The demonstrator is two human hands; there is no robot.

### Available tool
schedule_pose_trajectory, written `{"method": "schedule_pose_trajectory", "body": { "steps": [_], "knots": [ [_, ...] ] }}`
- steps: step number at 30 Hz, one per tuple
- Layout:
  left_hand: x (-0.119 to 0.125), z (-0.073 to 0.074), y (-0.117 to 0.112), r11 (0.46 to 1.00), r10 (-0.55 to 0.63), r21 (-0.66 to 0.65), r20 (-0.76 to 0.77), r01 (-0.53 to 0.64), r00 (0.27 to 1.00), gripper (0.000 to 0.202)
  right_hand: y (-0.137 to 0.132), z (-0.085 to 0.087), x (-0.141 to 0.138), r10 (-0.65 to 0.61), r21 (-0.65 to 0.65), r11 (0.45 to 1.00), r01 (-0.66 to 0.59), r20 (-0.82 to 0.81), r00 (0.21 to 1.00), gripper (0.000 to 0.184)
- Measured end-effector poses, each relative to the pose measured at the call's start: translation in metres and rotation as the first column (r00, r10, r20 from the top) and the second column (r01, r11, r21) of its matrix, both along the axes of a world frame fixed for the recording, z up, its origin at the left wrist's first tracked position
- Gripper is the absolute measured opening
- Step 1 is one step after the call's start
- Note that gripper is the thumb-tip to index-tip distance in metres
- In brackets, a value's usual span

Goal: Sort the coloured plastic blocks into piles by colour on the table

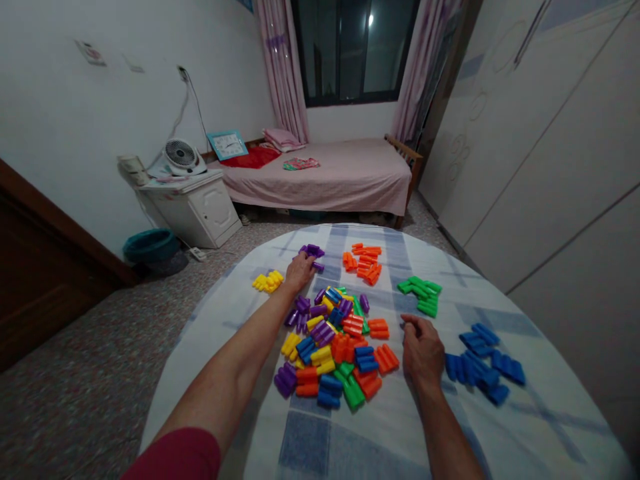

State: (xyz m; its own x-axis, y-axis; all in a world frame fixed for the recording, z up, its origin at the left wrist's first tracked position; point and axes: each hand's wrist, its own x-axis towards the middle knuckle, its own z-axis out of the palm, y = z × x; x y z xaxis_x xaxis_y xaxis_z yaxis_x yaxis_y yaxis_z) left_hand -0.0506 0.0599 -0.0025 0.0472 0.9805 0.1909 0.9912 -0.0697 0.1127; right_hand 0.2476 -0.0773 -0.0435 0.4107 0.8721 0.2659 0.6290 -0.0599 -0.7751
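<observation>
My left hand (299, 271) reaches far across the round table, its fingers closed around purple blocks at a small purple pile (313, 251). My right hand (423, 350) rests on the cloth with fingers curled loosely, just right of a mixed heap of coloured blocks (333, 347). Sorted piles lie around the heap: yellow blocks (268, 281) at the left, orange blocks (363, 262) at the back, green blocks (421, 294) at the right, and blue blocks (483, 363) beside my right hand.
A blue-checked cloth (350, 433) covers the table. Beyond it stand a pink bed (340, 173), a white cabinet (193, 207) with a fan (181, 157), a teal basin (150, 245) on the floor and a wardrobe (540, 147) at the right.
</observation>
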Motion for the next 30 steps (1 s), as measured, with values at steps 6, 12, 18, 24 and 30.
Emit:
{"method": "schedule_pose_trajectory", "body": {
  "steps": [6,12,18,24,30],
  "knots": [
    [-0.007,0.022,-0.030,0.998,-0.021,0.068,0.076,0.015,0.997,0.042,-0.001,0.002,-0.002,-0.007,0.009,1.000,0.006,0.005,1.000,0.036],
    [-0.042,0.032,-0.102,0.921,-0.240,-0.210,0.355,0.328,0.903,0.054,-0.001,0.004,-0.002,0.001,0.013,1.000,-0.001,0.021,1.000,0.038],
    [-0.048,0.019,-0.125,0.892,-0.318,-0.254,0.236,0.374,0.918,0.069,-0.001,0.004,-0.002,0.012,0.021,1.000,-0.012,0.022,1.000,0.038],
    [-0.036,0.003,-0.101,0.949,-0.232,-0.154,0.245,0.274,0.941,0.032,-0.001,0.003,-0.002,0.014,0.016,1.000,-0.015,0.027,1.000,0.036],
    [-0.022,0.001,-0.071,0.990,-0.095,-0.080,0.273,0.121,0.957,0.030,-0.001,0.002,-0.001,0.011,0.004,1.000,-0.011,0.020,1.000,0.036]
  ]
}}
